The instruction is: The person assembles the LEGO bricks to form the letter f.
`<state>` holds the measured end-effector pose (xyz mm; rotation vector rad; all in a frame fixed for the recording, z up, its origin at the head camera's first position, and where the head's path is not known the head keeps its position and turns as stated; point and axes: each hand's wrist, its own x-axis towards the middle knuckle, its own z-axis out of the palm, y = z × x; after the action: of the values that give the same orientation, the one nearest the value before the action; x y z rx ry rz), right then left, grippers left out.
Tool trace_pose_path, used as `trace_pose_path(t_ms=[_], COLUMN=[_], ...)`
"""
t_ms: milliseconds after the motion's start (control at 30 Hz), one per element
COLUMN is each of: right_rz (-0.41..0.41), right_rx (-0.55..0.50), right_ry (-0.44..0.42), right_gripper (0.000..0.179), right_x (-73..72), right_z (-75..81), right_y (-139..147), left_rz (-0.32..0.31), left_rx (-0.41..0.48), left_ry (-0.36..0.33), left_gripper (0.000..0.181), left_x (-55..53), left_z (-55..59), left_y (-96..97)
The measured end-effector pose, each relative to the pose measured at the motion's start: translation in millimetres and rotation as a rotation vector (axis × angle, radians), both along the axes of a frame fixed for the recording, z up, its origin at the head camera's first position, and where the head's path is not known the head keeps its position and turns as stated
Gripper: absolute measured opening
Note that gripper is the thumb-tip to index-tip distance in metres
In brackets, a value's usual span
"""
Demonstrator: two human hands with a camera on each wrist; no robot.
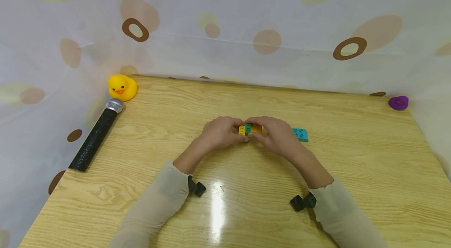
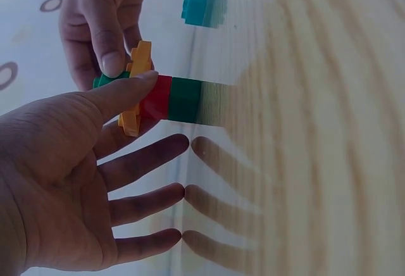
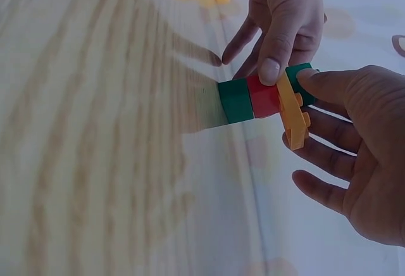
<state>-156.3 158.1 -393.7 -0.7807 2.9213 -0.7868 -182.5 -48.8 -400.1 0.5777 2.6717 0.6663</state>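
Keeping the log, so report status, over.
Left hand and right hand pinching the brick stack. Stack upright, base on the table. Teal brick apart, near right hand; nothing seen blocking.

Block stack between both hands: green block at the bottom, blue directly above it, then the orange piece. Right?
Not quite: directly above the bottom green block sits a red block, not a blue one, as the left wrist view shows. The orange piece does come next.

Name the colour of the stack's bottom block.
The bottom block is green; best view: right wrist.
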Motion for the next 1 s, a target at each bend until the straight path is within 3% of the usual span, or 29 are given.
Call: trace_pose_path(t_ms=[400, 733, 1000], right_rz=[-0.024, 0.01, 0.066], right_rx=[0.012, 0.061, -0.008], right_ry=[0.046, 0.066, -0.061], right_gripper=[0.041, 0.043, 0.049], right_x=[1.9, 5.9, -4.1], right_z=[-4.1, -4.3, 2.0], right_y=[1, 2, 21], left_rz=[0.001, -0.011, -0.008], left_rx=[-0.009, 0.012, -0.006], left_ry=[0.007, -0.005, -0.002], left_gripper=[0.054, 0.051, 0.054], left_x=[0.5, 2.2, 1.9], left_z=[0.6, 1.7, 1.1], left_y=[3.3, 3.0, 3.0])
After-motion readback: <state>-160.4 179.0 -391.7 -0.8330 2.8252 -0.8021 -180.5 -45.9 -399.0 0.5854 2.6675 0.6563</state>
